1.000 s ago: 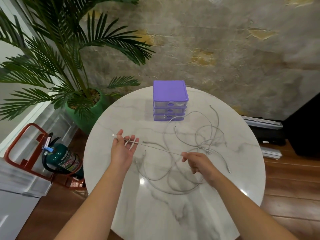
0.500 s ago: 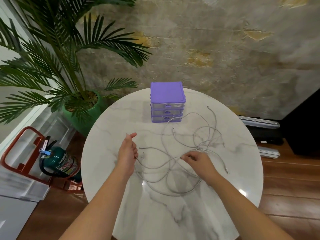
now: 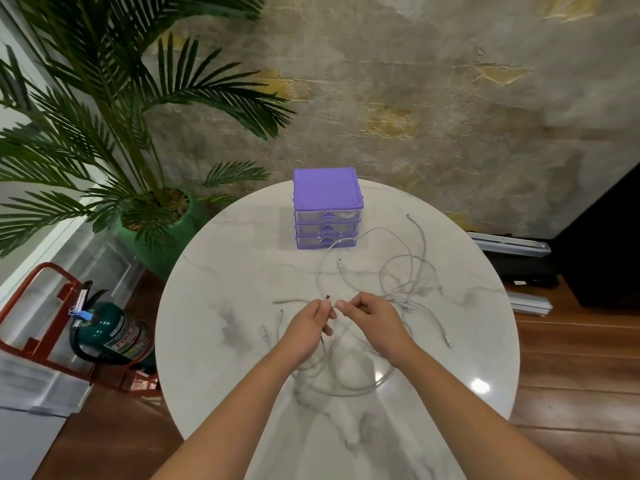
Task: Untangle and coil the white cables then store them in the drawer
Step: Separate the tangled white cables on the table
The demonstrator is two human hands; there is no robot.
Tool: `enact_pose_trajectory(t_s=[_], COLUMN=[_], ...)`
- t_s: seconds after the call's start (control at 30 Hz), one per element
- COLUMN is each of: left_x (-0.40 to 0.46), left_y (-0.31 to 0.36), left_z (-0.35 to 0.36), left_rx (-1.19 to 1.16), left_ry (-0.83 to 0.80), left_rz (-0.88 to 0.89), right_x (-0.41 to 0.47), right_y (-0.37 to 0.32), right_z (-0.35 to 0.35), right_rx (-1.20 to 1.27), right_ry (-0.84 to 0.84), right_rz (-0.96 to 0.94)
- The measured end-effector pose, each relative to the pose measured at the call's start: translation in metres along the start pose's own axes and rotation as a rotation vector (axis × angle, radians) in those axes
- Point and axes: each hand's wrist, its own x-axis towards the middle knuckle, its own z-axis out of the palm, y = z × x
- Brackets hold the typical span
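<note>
Red "FIRE" lettering on green fire extinguisher (image 3: 116, 336) label, rest unreadable

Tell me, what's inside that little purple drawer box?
The purple plastic drawer box has three shut, see-through drawers; something pale shows faintly in the top one. Nothing else can be made out.

Left grip (image 3: 311, 322): my fingers curled, pinching a cable end.
Right grip (image 3: 369, 315): curled, pinching beside it.
Forearms: both bare, stretched forward, converging.

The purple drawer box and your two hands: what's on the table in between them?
In the head view, loops of the white cables lie on the marble table between the purple drawer box, the left hand and the right hand.
</note>
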Motion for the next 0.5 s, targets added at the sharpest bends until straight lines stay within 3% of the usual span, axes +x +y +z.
enact_pose_trajectory(t_s=[0.1,0.33,0.5], left_x=[0.006,0.024,0.028], left_y=[-0.004,-0.023,-0.029], left_z=[-0.009,-0.066,-0.086], left_rx=[0.016,-0.365,-0.581], left_ry=[0.148,0.496,0.546], left_rz=[0.014,-0.072,-0.155], right_x=[0.001,-0.003,-0.007], right_y=[0.007,0.038,0.047], right_z=[-0.011,-0.058,-0.070], right_rx=[-0.087,-0.345,0.133], right_ry=[-0.007,0.012,0.124], right_rz=[0.003,0.095,0.326])
